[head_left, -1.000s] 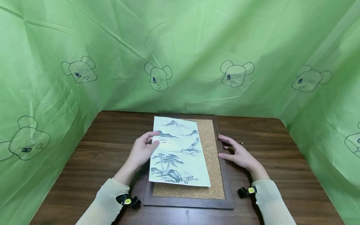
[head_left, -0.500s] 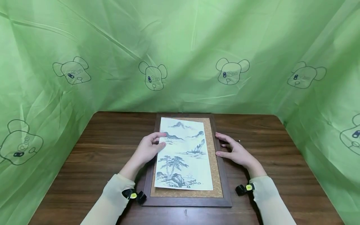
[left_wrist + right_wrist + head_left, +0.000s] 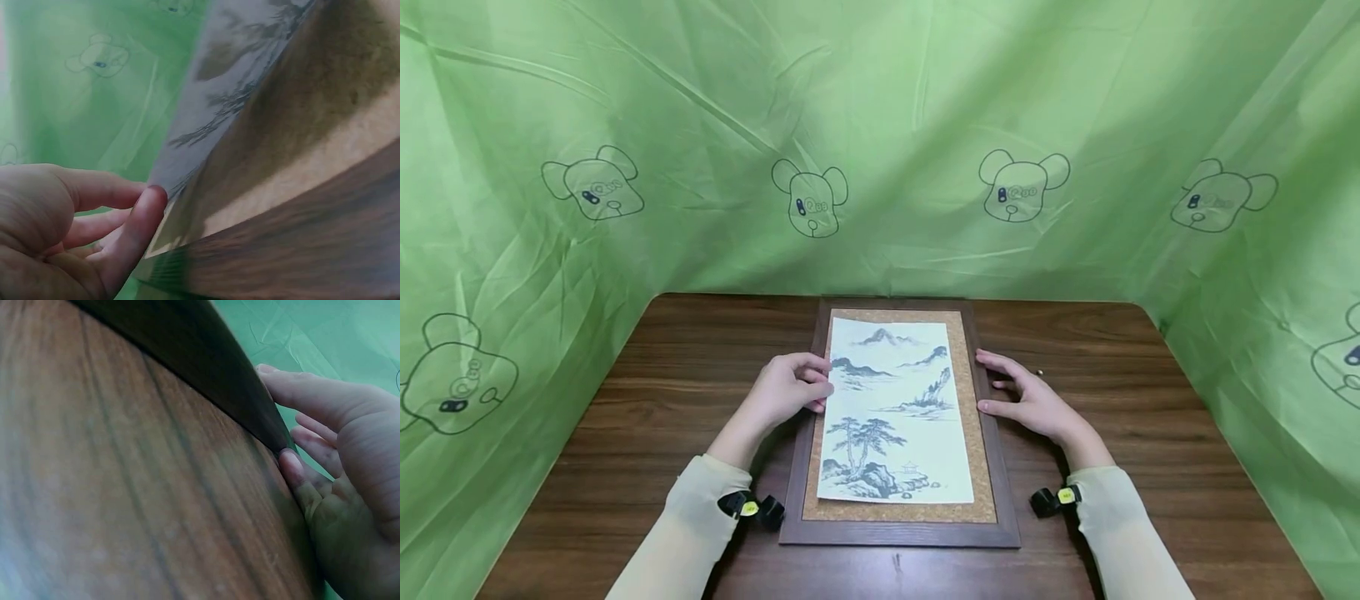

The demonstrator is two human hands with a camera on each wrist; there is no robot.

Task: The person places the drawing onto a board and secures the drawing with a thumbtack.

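A white sheet of paper (image 3: 891,408) with an ink landscape of mountains, pines and rocks lies over a cork board (image 3: 985,467). My left hand (image 3: 788,387) pinches the sheet's left edge between thumb and fingers. In the left wrist view, the paper (image 3: 212,81) is lifted at that edge and casts a shadow on the cork. A dark wooden frame (image 3: 898,534) surrounds the board. Against the frame's right side rests my right hand (image 3: 1037,400), thumb and index finger at its outer edge. The right wrist view shows those fingertips (image 3: 290,465) beside the frame (image 3: 206,362).
The framed board lies on a dark wood-grain table (image 3: 700,350). A green curtain (image 3: 895,125) with cartoon bear heads hangs behind and at both sides. A tiny dark object (image 3: 1040,372) is visible just beyond my right hand. Both wrists wear small black cameras.
The left hand has brought the sheet rightward and lower, straighter and more centred over the cork. Its fingers have shifted to the very edge. The right hand has stayed at the frame.
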